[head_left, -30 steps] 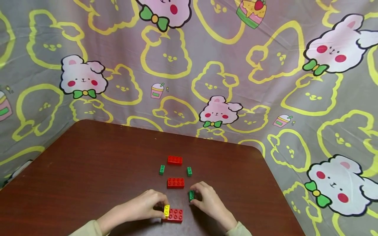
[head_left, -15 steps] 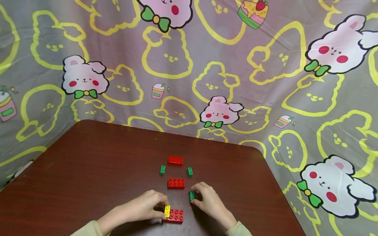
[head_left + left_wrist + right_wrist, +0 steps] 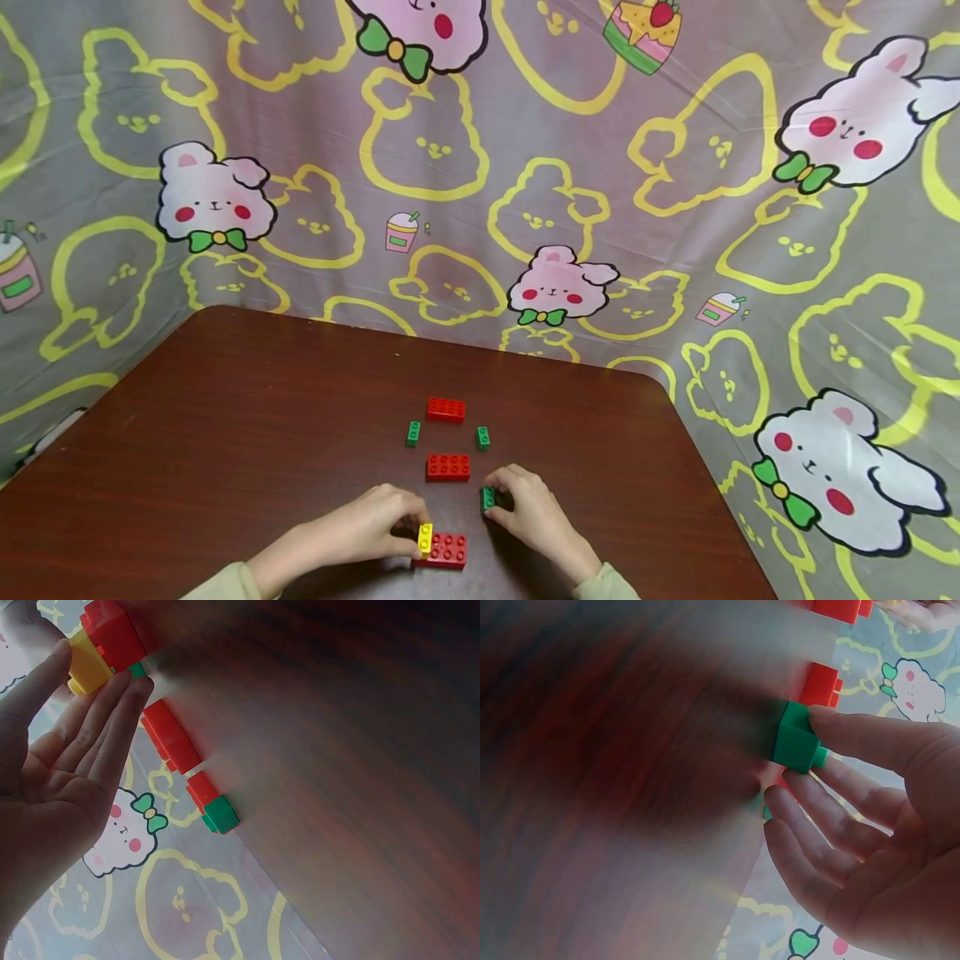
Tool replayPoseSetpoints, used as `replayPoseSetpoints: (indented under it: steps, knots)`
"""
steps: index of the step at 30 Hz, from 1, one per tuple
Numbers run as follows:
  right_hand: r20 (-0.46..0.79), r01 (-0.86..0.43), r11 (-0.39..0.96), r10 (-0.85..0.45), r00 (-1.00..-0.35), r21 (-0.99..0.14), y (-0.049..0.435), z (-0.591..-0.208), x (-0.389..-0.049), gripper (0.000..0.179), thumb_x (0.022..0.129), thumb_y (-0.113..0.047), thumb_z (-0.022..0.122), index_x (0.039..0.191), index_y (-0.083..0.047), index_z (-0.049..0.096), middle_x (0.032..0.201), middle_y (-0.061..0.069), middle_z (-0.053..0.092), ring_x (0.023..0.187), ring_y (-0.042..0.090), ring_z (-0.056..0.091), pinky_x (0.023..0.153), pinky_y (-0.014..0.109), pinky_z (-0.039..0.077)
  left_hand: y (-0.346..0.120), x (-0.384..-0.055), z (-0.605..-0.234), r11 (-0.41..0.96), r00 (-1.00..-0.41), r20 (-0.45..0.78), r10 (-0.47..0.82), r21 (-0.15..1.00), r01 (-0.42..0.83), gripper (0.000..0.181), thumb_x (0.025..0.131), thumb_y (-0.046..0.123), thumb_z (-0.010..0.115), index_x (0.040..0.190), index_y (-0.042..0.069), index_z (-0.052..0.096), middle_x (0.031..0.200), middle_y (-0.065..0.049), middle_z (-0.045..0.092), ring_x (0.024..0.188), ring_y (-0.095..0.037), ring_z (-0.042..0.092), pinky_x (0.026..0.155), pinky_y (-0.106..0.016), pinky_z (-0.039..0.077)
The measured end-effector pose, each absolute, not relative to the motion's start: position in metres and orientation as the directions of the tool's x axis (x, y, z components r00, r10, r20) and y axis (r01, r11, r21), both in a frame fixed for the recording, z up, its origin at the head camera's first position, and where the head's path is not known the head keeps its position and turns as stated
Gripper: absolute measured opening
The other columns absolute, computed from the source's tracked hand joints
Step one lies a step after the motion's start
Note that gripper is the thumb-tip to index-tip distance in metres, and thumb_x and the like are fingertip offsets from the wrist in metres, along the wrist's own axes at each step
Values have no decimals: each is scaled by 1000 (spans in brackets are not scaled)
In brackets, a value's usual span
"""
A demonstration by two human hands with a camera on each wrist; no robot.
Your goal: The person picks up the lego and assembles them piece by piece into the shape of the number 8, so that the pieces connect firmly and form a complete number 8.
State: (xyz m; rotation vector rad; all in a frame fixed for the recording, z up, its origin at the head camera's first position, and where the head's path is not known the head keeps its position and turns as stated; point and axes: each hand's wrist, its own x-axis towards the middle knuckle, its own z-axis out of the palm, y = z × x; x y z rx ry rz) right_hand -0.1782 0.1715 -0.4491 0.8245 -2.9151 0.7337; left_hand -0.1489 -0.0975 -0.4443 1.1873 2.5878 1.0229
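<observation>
My left hand pinches a small yellow toy brick between thumb and fingers. The yellow brick is on top of the left end of the nearest red brick, whose other studs show. In the left wrist view, the yellow brick lies against the studded side of that red brick. To the right, my right hand holds a small green brick by its two ends. The right wrist view shows the thumb and a finger on this green brick, low over or on the table; any gap is hidden.
Ahead of the hands on the brown table lies a second red brick, with a third red brick farther back. Between those two rows stand a left green brick and a right green brick. A patterned curtain hangs behind the table.
</observation>
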Motion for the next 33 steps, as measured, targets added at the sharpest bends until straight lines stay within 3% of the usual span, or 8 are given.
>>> replayPoseSetpoints:
  steps: [20,33]
  knots:
    - [165,-514,742,-495,-853,-431,170,-446,-176,26,78,-15,83,100,-10,71,93,0,69,84,17,66,71,24,53,-97,-150,-444,473,-696,155,701,630,616,15,81,18,80,93,14,71,89,9,72,76,7,56,66,-14,50]
    - [145,-520,745,-510,-848,-417,166,-439,-168,26,80,-20,82,102,-11,71,96,-2,70,85,10,65,72,24,54,-99,-150,-446,463,-683,179,708,614,640,15,81,17,80,91,14,70,88,10,71,77,7,56,66,-13,49]
